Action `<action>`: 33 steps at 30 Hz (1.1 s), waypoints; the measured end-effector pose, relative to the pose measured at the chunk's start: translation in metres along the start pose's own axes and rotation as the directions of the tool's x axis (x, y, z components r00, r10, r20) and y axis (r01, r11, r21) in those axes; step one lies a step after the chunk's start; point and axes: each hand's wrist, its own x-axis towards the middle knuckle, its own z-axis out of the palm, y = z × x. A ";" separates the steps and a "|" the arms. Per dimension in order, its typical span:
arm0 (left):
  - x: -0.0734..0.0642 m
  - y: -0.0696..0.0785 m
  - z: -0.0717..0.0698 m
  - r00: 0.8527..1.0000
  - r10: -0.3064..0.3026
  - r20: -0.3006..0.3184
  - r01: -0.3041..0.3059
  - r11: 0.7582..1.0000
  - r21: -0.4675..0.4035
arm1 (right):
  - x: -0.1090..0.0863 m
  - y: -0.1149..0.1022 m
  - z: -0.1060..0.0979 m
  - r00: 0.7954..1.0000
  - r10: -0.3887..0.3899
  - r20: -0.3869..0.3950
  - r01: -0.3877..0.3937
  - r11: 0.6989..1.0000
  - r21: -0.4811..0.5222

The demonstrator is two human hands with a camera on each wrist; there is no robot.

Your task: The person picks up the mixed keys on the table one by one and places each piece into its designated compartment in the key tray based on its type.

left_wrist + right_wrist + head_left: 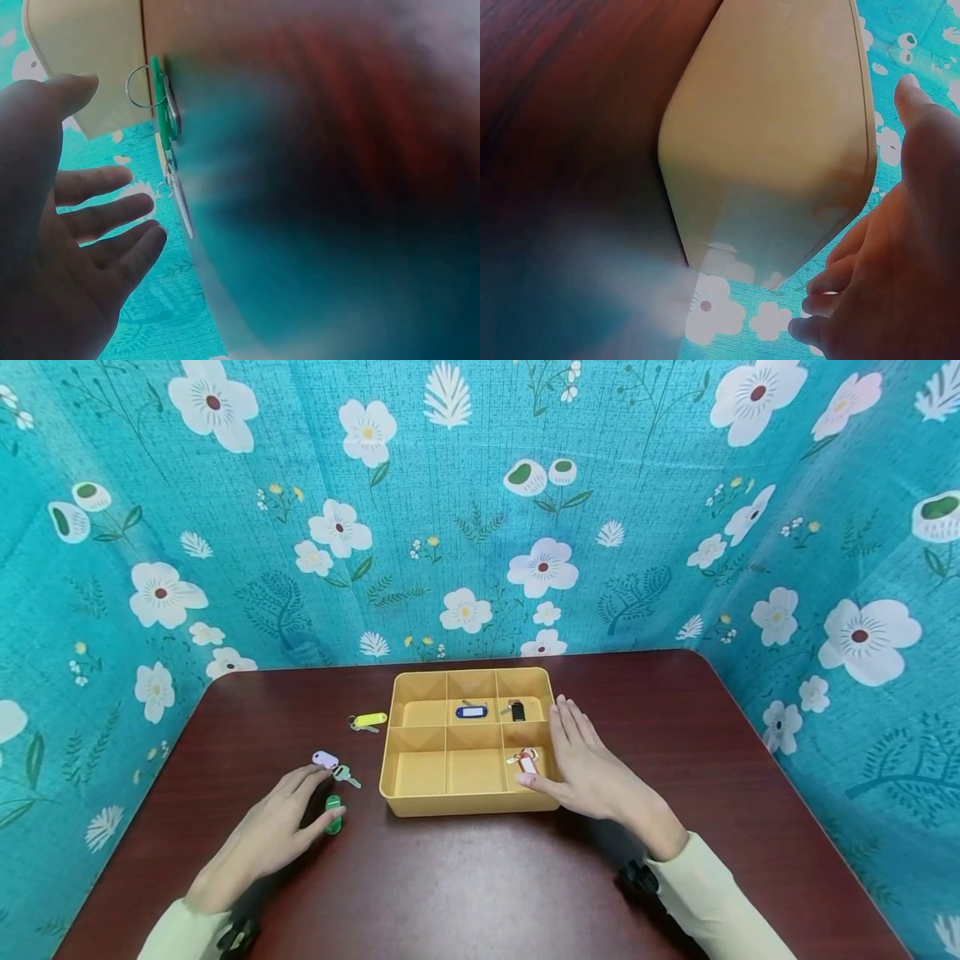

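My left hand (273, 827) hovers low over the table at left, fingers and thumb spread. Its thumb overlaps a green key tag (333, 827) in the head view; the fingertips are beside a lilac key tag (325, 760) with a silver key (347, 775). In the left wrist view a ring hangs on the green tag (160, 112), and the palm is bare. My right hand (592, 772) lies along the right side of a yellow six-compartment box (418, 774), fingers straight, thumb above its front right corner. That compartment holds a red key tag (528, 764).
A blue key tag (472, 712) lies in the back middle compartment, a black one (518, 711) in the back right. Left of the box is a yellow key tag (369, 719) with keys. Flowered teal cloth (465, 527) surrounds the dark wooden table (465, 893).
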 end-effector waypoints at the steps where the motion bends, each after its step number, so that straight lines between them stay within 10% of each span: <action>1: -0.002 0.000 0.000 1.000 -0.007 0.016 0.007 1.000 -0.008 | 0.000 0.000 0.001 1.000 0.001 -0.002 -0.001 1.000 0.000; 11: -0.024 -0.005 -0.002 0.991 -0.070 0.113 0.072 0.997 -0.011 | 0.000 0.003 0.004 1.000 0.001 -0.017 -0.001 1.000 0.000; 33: -0.034 -0.008 0.005 0.997 0.001 0.075 -0.004 0.999 0.038 | 0.005 0.002 0.009 1.000 -0.002 -0.021 0.001 1.000 -0.009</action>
